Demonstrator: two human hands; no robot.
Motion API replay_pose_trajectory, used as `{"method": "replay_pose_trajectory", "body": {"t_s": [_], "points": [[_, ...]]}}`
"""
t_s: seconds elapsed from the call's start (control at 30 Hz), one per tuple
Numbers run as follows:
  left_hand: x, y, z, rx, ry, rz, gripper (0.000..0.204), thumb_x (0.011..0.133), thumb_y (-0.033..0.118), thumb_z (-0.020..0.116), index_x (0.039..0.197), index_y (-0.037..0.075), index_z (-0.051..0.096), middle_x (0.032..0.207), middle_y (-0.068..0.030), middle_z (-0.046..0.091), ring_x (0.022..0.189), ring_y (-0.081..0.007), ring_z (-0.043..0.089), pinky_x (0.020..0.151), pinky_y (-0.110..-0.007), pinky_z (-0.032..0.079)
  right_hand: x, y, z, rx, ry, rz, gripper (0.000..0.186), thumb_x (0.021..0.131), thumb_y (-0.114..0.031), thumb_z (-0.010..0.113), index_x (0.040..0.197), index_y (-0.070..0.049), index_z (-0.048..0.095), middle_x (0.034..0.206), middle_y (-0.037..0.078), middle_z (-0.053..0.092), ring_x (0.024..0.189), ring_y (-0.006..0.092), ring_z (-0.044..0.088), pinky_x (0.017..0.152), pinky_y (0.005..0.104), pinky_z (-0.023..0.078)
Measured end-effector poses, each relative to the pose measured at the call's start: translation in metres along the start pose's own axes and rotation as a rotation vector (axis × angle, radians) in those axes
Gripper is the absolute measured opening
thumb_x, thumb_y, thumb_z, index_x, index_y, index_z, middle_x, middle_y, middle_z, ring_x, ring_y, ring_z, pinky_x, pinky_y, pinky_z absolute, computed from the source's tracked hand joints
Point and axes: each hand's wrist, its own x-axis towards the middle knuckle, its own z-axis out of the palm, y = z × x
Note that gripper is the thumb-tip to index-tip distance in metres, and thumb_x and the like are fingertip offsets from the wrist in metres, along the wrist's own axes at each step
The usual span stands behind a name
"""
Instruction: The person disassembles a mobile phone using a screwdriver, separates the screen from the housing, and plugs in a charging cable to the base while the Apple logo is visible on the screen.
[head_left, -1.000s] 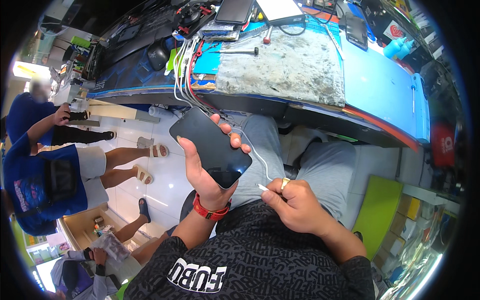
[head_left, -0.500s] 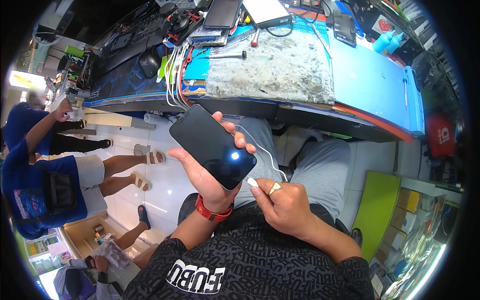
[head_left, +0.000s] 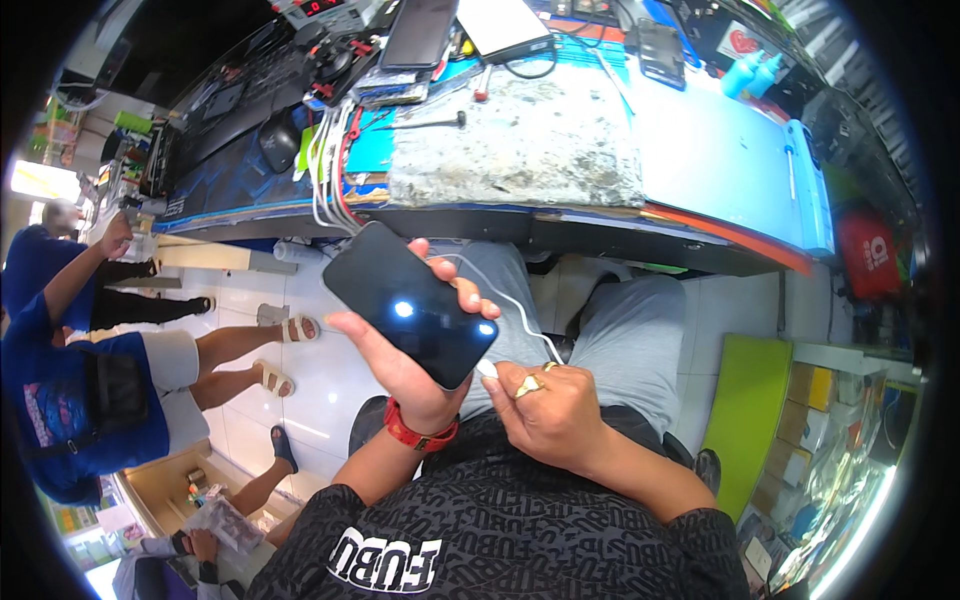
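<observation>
1. White plug (head_left: pixel 487 369) has come in to the phone (head_left: pixel 395 280): it was clear of it 1.0 s ago, now it's right at the phone's end, at the phone's 4 o'clock. Can't tell if it's seated.
2. Phone: mid-view, above the lap, screen up and dark with two bright reflections, long axis tilted 10 to 4 o'clock.
3. Left hand (head_left: pixel 412 382): cradles phone from below, thumb out at 8 o'clock, fingertips curled over the 3 o'clock edge. Red watch strap (head_left: pixel 420 432) on the wrist, 6 o'clock of phone.
4. Right hand (head_left: pixel 550 412): at phone's 4 o'clock, thumb and index pinching the plug, other fingers folded; gold ring (head_left: pixel 528 387) on.
5. White cable (head_left: pixel 524 316): loops up from the right hand over the trouser leg, toward 11 o'clock.
6. Bench, from phone: stained grey mat (head_left: pixel 520 140) at 1 o'clock, pale-blue panel (head_left: pixel 710 150) at 2, black mouse (head_left: pixel 279 143) at 11.
</observation>
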Motion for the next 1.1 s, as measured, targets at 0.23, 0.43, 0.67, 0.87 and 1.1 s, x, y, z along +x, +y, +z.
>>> {"method": "replay_pose_trajectory", "body": {"t_s": [0.23, 0.43, 0.67, 0.87, 1.1], "points": [[0.003, 0.003, -0.003, 0.008, -0.114, 0.002, 0.117, 0.091, 0.093, 0.048, 0.164, 0.002, 0.034, 0.137, -0.0146, 0.063, 0.11, -0.0324, 0.066, 0.095, -0.057, 0.056, -0.004, 0.007, 0.004, 0.066, 0.033, 0.043, 0.018, 0.101, -0.018, 0.073, 0.091, -0.003, 0.07, 0.068, 0.012, 0.068, 0.06, 0.0311, 0.07, 0.054, 0.0415, 0.053], [-0.003, -0.004, -0.006, 0.016, -0.104, -0.059, 0.111, 0.098, 0.088, 0.043, 0.165, 0.0, 0.034, 0.142, -0.0172, 0.062, 0.117, -0.0359, 0.068, 0.099, -0.064, 0.059, -0.02, 0.013, -0.001, 0.218, -0.084, 0.231, 0.018, 0.106, -0.019, 0.067, 0.108, -0.001, 0.069, 0.078, 0.02, 0.073, 0.071, 0.0405, 0.072, 0.064, 0.049, 0.055], [0.001, -0.011, -0.002, -0.015, -0.144, -0.101, 0.108, 0.099, 0.089, 0.04, 0.159, -0.001, 0.04, 0.136, -0.0163, 0.062, 0.115, -0.0349, 0.066, 0.096, -0.062, 0.058, -0.026, 0.011, -0.002, 0.249, -0.102, 0.291, 0.016, 0.105, -0.013, 0.069, 0.115, 0.001, 0.068, 0.085, 0.018, 0.073, 0.074, 0.0375, 0.073, 0.066, 0.0454, 0.055], [0.002, -0.014, -0.008, -0.048, -0.162, -0.105, 0.111, 0.097, 0.092, 0.039, 0.158, 0.0, 0.04, 0.136, -0.016, 0.063, 0.112, -0.0347, 0.066, 0.095, -0.062, 0.058, -0.026, 0.012, -0.003, 0.284, -0.144, 0.324, 0.021, 0.105, -0.015, 0.069, 0.119, 0.001, 0.068, 0.076, 0.018, 0.071, 0.07, 0.0381, 0.072, 0.063, 0.0476, 0.052], [0.0, -0.016, -0.01, -0.057, -0.146, -0.103, 0.111, 0.096, 0.093, 0.038, 0.158, 0.001, 0.04, 0.133, -0.0141, 0.063, 0.109, -0.0325, 0.066, 0.093, -0.06, 0.058, -0.024, 0.012, 0.0, 0.232, -0.112, 0.248, 0.02, 0.105, -0.014, 0.07, 0.117, 0.002, 0.066, 0.078, 0.017, 0.071, 0.068, 0.0371, 0.071, 0.062, 0.0466, 0.053]]}}
